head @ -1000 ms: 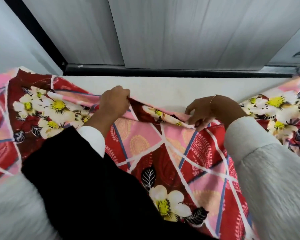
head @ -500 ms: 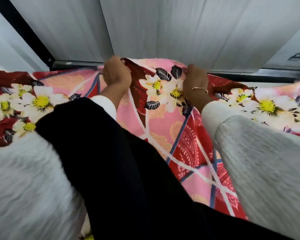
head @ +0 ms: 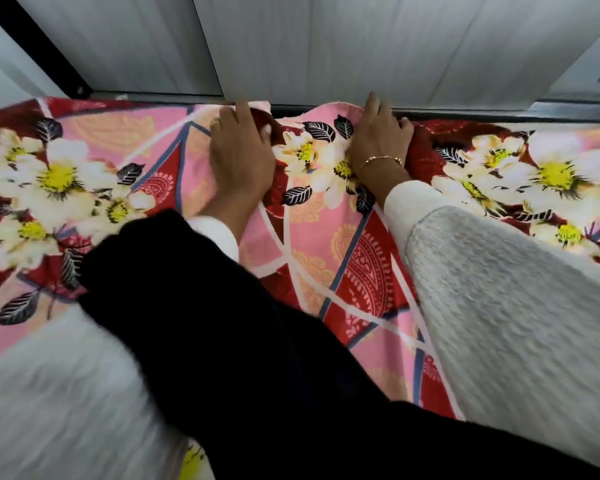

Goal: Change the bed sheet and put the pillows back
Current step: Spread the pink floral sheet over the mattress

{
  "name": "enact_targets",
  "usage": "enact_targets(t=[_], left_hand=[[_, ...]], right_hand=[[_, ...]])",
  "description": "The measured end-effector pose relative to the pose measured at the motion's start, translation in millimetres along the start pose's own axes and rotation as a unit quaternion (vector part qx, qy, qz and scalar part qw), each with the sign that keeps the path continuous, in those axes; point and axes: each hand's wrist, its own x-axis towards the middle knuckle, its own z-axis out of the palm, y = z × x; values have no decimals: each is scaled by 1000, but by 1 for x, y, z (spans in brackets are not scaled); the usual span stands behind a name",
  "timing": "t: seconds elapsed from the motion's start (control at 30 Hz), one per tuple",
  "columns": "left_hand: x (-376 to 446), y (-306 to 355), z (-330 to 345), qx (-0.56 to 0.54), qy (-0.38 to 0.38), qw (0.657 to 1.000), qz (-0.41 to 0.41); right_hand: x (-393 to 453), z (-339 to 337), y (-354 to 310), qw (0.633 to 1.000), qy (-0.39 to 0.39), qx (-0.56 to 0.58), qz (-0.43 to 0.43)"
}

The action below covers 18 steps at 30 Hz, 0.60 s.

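Observation:
A bed sheet point(head: 326, 244) in red and pink with big white-and-yellow flowers covers the whole bed below me. Its far edge lies bunched at the dark rail under the grey panels. My left hand point(head: 239, 157) rests on that edge left of centre, fingers reaching the rail and thumb pinching a red fold. To its right, my right hand point(head: 378, 140), with a gold bracelet on the wrist, has its fingers curled over the raised pink edge. No pillow is in view.
Grey panels point(head: 326, 46) rise straight behind the bed, with a dark rail point(head: 499, 116) along their base. A black garment point(head: 239, 341) hangs from my chest over the near part of the sheet. White fuzzy sleeves cover both arms.
Both hands carried the sheet's edge away from me, from mid-mattress up to the rail. The bare white mattress strip is now covered. The hands have lowered onto the edge and moved slightly apart.

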Motion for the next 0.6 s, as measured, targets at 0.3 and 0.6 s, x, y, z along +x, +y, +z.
enact_targets(t=[0.3,0.6], left_hand=[[-56,-9,-21,118,-20,993,-16],[-7,14,-31,18,42,998,-45]], right_hand=[[-106,-27,1,996,-67,-58,-4],[-61,-44,3,996,19,-46,-69]])
